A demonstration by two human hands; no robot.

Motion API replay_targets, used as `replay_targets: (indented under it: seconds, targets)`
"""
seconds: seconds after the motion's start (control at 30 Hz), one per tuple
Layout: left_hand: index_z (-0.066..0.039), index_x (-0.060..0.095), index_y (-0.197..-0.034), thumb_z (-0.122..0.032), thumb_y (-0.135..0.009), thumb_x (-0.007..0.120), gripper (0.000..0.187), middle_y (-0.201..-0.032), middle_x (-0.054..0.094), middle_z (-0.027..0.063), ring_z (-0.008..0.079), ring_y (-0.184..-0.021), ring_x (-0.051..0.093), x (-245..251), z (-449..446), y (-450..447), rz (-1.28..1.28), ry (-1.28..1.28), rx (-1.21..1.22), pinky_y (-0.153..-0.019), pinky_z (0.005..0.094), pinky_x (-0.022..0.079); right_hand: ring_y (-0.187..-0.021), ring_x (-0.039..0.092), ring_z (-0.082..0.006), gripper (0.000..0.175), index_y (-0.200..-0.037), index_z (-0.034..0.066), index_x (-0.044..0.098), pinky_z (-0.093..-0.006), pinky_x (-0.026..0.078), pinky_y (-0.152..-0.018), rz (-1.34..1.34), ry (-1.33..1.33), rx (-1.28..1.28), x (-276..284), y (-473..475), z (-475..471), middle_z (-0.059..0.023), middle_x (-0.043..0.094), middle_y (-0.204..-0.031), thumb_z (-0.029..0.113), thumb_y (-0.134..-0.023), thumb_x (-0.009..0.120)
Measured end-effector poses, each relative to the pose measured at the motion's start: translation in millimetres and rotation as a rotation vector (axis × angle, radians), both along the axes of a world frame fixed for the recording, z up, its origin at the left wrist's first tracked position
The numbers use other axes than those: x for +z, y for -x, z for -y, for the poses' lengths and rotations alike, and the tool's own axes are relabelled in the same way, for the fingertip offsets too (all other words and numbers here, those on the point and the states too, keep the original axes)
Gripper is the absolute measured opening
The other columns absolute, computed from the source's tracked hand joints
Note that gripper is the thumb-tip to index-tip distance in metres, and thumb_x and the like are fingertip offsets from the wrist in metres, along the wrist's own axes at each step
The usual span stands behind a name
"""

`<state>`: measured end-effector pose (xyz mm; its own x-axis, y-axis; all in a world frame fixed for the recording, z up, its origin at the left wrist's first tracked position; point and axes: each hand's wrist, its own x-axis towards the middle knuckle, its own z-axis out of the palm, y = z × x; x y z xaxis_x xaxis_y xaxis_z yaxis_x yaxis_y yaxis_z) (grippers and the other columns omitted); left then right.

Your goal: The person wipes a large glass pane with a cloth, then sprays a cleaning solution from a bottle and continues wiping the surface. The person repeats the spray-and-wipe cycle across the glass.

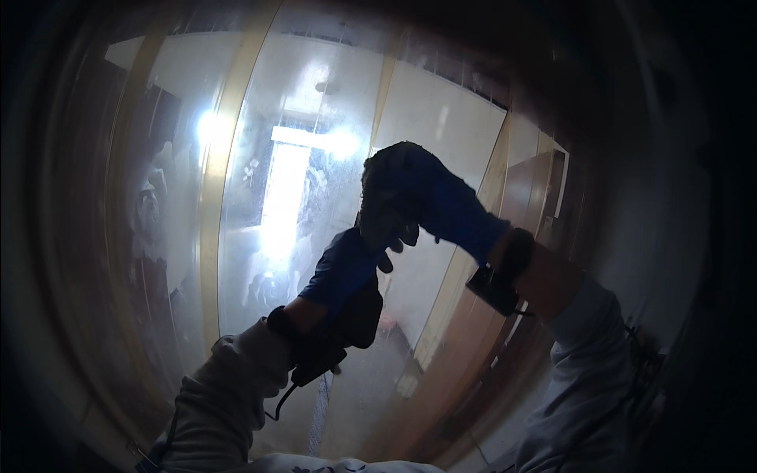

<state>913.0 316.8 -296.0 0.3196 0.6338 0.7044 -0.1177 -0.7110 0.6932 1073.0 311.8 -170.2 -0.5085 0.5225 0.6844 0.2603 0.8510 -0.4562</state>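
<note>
Both my hands wear blue gloves and meet in front of glossy, reflective panels (284,236). My right hand (414,183) is bent over at the wrist, its fingers curled around a dark, rough-edged thing (371,207), possibly a cloth. My left hand (349,266) reaches up from below to the lower part of this dark thing; deep shadow hides its fingers and exact grip. A dark, blocky object (362,313) shows just beneath my left hand, and I cannot tell what it is. Each wrist bears a black strap and a small box with a cable.
Yellowish vertical strips (210,236) divide the panels, which show flower patterns and a bright window-like reflection. Reddish-brown wooden surfaces (526,189) stand at the right. A patterned narrow strip (319,414) lies low in the middle. The picture's rim is dark.
</note>
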Motion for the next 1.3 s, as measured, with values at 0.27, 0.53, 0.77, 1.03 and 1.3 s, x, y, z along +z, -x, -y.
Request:
replay_targets:
  seconds: [0.27,0.53,0.77,1.03,1.3]
  targets:
    - [-0.002,0.064,-0.108,-0.021,-0.096,0.052,0.025,-0.098,0.069,0.005,0.0147,-0.074,0.067,3.6,20.1,0.0,0.048,-0.03,-0.093,-0.061,0.0261,0.049,-0.1,0.062,-0.0171,0.046,-0.123,0.0145,0.058,-0.0321,0.052,-0.071,-0.022,-0.467,-0.53,158.4,9.1,21.6,-0.0059,0.065,-0.111,0.045,-0.089,0.059]
    - [-0.002,0.064,-0.105,-0.023,-0.097,0.051,0.026,-0.098,0.068,0.0065,0.0162,-0.074,0.066,3.9,26.7,-0.8,0.055,-0.071,-0.181,-0.065,0.0269,0.051,-0.098,0.063,-0.0157,0.026,-0.119,0.0091,0.056,-0.0276,0.052,-0.088,0.019,-0.511,-0.117,91.9,17.5,9.7,-0.0073,0.064,-0.11,0.02,-0.096,0.054]
    - [0.001,0.062,-0.105,-0.016,-0.096,0.051,0.022,-0.095,0.066,0.0086,0.018,-0.074,0.064,-2.4,17.0,-4.7,0.222,0.031,-0.393,-0.065,0.028,0.05,-0.116,0.054,-0.0201,0.039,-0.133,0.0034,0.044,-0.0316,0.047,-0.098,-0.05,0.362,0.601,-34.8,-12.2,46.5,-0.0098,0.053,-0.129,0.022,-0.099,0.047]
    - [0.0,0.062,-0.106,-0.017,-0.097,0.049,0.023,-0.1,0.066,0.0141,0.0244,-0.075,0.067,5.9,20.5,5.6,0.062,-0.168,-0.41,-0.074,0.034,0.053,-0.093,0.063,-0.0169,0.036,-0.12,0.0081,0.055,-0.0272,0.053,-0.083,-0.229,0.237,0.298,54.1,-56.6,40.6,-0.0073,0.064,-0.102,0.033,-0.095,0.054]
    - [0.001,0.063,-0.102,-0.015,-0.098,0.047,0.023,-0.099,0.067,0.014,0.0225,-0.075,0.068,13.2,37.5,10.9,-0.059,-0.161,-0.204,-0.077,0.0323,0.052,-0.098,0.061,-0.015,0.032,-0.121,0.0084,0.055,-0.0284,0.05,-0.087,-0.032,-0.389,0.009,93.7,-35.1,20.9,-0.007,0.062,-0.109,0.026,-0.093,0.059]
